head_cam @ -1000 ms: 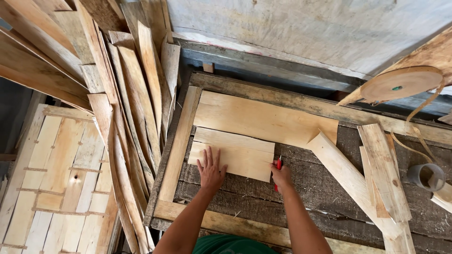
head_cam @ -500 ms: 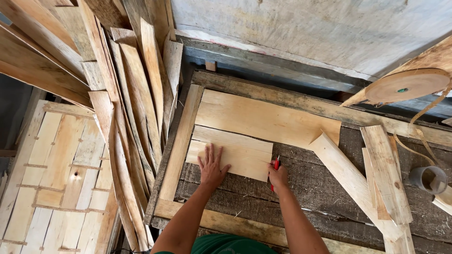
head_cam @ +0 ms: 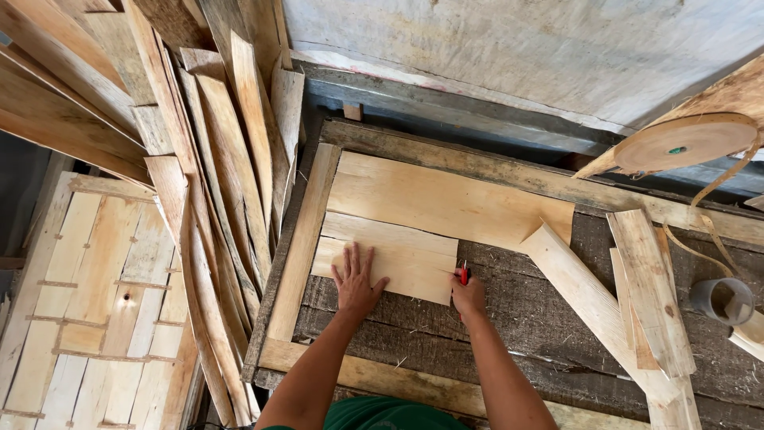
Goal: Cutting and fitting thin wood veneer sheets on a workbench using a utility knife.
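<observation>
My left hand [head_cam: 356,280] lies flat with fingers spread on the near edge of a small pale veneer sheet [head_cam: 398,253] on a dark wooden bench [head_cam: 509,318]. My right hand [head_cam: 469,295] grips a small red-handled tool [head_cam: 464,273] at the sheet's right near corner. A larger pale veneer sheet [head_cam: 446,199] lies just beyond the small one, partly overlapped by it. A wooden strip [head_cam: 302,239] borders both sheets on the left.
Many long veneer strips [head_cam: 215,159] lean at the left. A taped veneer panel [head_cam: 87,295] lies lower left. A roll of tape [head_cam: 686,142], a grey tube [head_cam: 720,299] and wooden offcuts [head_cam: 637,295] are on the right. A wall runs behind.
My right hand with the red tool has stayed at the sheet's right corner, shifting slightly. The left hand remains flat on the small sheet.
</observation>
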